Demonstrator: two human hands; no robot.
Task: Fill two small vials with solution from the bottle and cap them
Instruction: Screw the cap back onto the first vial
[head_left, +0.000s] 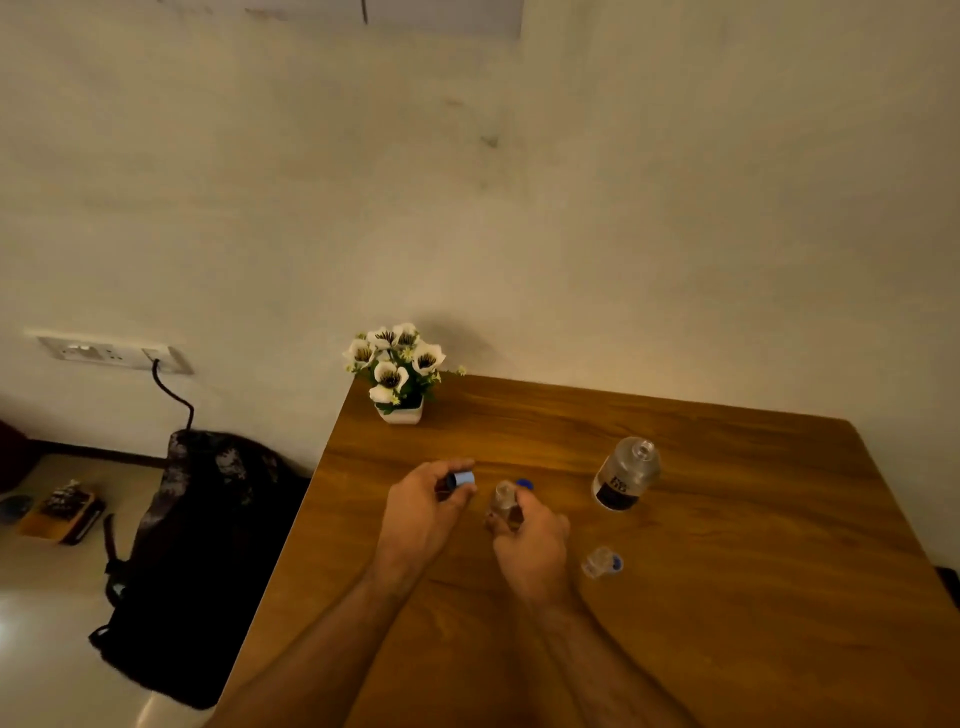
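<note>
The left hand (423, 501) pinches a small blue cap (464, 479) between thumb and forefinger, the other fingers curled loosely beneath it, above the wooden bench (727, 597). Just to its right, the right hand (535, 545) grips a small clear glass vial (505, 500), its fingers wrapped round the lower body so that only the neck and shoulder show; the vial stands about upright with its mouth uncovered, and blur hides whether it holds any liquid. A second blue cap (525, 484) lies on the bench just behind that vial, partly hidden by the right forefinger. A second vial (598, 562) sits on the bench to the right of the right hand, near it but apart, clear glass with a blue cap-like piece (616, 562) at its right side; whether that piece is fitted to it or only lies beside it cannot be told. Farther back and right stands the bottle (626, 474), clear glass with a dark label low on its body, its neck open. At the far left corner of the bench is a white pot of white flowers (397, 369). Beside the bench on the floor stands a dark backpack (208, 545), with a cable running up to a wall socket (111, 353), and a small stack of books (65, 512) lies farther left.
</note>
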